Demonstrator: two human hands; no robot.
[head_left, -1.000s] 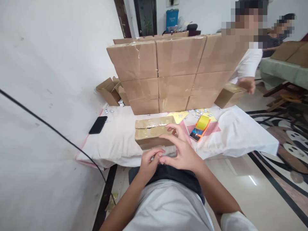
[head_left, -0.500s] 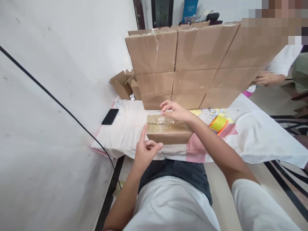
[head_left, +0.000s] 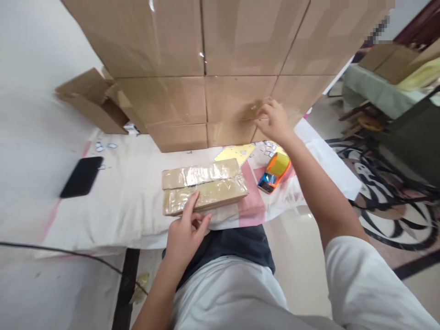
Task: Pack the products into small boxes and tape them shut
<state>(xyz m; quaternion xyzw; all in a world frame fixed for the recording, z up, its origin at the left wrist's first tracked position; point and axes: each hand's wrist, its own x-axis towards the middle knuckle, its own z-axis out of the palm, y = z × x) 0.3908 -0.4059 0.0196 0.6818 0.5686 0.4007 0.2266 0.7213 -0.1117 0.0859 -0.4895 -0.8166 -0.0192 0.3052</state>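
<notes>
A small cardboard box (head_left: 206, 183) with shiny tape across its top lies on the table in front of me. My left hand (head_left: 185, 231) rests its index finger on the box's near edge, thumb and fingers apart, gripping nothing. Raised beyond the box, my right hand (head_left: 274, 120) is in front of the stacked cartons (head_left: 240, 94). Its fingertips are pinched beside a glossy brownish scrap of tape (head_left: 252, 110), blurred by motion. A tape dispenser (head_left: 275, 170) in blue and orange with a yellow roll lies right of the box, below my right forearm.
The stacked cartons form a wall along the table's far side. An open carton (head_left: 92, 98) stands at the left, with a black phone (head_left: 81, 176) nearer me. A black cable (head_left: 68, 252) runs along the white wall. At the right is another table (head_left: 374, 91) with cartons.
My right hand has lifted off the box and moved right and away, toward the stack. My left hand has shifted from the box's left end to its front edge. The view has tilted and turned right.
</notes>
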